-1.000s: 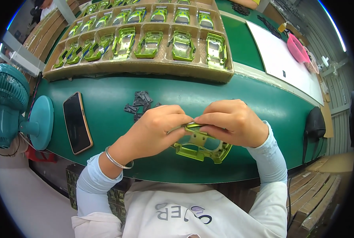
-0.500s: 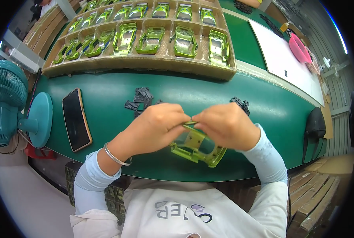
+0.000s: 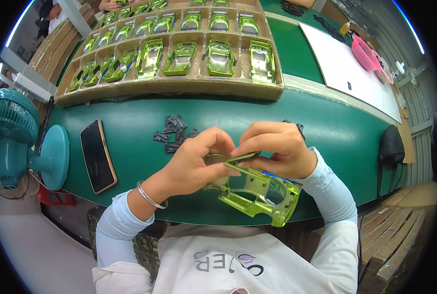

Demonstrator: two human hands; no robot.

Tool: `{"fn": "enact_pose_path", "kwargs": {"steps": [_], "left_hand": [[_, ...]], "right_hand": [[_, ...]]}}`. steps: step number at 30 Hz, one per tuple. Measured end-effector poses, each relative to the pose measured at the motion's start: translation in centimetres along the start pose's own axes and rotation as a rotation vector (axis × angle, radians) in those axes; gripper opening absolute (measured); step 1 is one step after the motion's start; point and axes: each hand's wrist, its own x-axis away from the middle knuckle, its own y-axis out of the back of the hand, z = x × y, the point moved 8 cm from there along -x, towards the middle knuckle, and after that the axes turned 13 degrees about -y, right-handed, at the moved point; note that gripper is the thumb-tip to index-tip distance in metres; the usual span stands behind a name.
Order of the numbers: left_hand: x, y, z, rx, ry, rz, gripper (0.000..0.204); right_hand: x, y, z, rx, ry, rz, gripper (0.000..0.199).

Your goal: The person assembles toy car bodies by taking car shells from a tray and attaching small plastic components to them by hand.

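Both of my hands are closed around a shiny green toy car body shell (image 3: 261, 198), tilted with its hollow inside facing me. My left hand (image 3: 191, 159) pinches the shell's near-left edge between thumb and fingers. Against the upper side edge press the fingertips of my right hand (image 3: 279, 149). A dark narrow strip (image 3: 248, 158) shows there at the shell's rim, partly hidden by the fingers. Beyond my left hand lies a loose pile of small black plastic parts (image 3: 175, 128). A second black cluster (image 3: 300, 128) is mostly covered by my right hand.
A cardboard tray (image 3: 179, 90) of several green car shells spans the far side of the green table (image 3: 336, 132). At left are a phone (image 3: 99, 157) and a teal fan (image 3: 12, 127). A white board (image 3: 346, 73), pink basket (image 3: 364, 54) and black pouch (image 3: 390, 149) are at right.
The shell has come lower and turned, showing more of its inside and a blue patch. My fingers have spread from a tight pinch, and the dark strip now shows.
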Motion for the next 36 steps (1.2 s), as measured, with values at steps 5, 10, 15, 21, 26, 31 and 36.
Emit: {"fn": "enact_pose_path", "kwargs": {"steps": [5, 10, 15, 21, 26, 31, 36], "left_hand": [[0.1, -1.4, 0.1, 0.102, 0.034, 0.165, 0.043], [0.0, -0.7, 1.1, 0.394, 0.114, 0.022, 0.055], [-0.9, -0.3, 0.8, 1.078, 0.022, -0.186, 0.087], [-0.3, 0.1, 2.1, 0.834, 0.086, -0.221, 0.084], [-0.2, 1.6, 1.8, 0.938, 0.057, -0.271, 0.069], [-0.6, 0.9, 1.8, 0.888, 0.01, -0.301, 0.071], [-0.7, 0.5, 1.9, 1.116, 0.031, -0.179, 0.069]], "right_hand": [[0.2, -0.8, 0.3, 0.053, 0.043, 0.001, 0.02], [-0.1, 0.3, -1.9, -0.05, -0.061, -0.144, 0.013], [0.8, 2.2, -4.4, -0.5, -0.391, -0.434, 0.011], [-0.4, 3.3, -1.8, 0.066, -0.284, -0.141, 0.022], [1.0, 7.9, -5.9, 0.484, -0.474, -0.076, 0.017], [3.5, 8.2, -11.0, 0.802, -1.004, 0.269, 0.025], [3.6, 8.0, -12.6, 0.64, -1.01, 0.26, 0.023]]}}
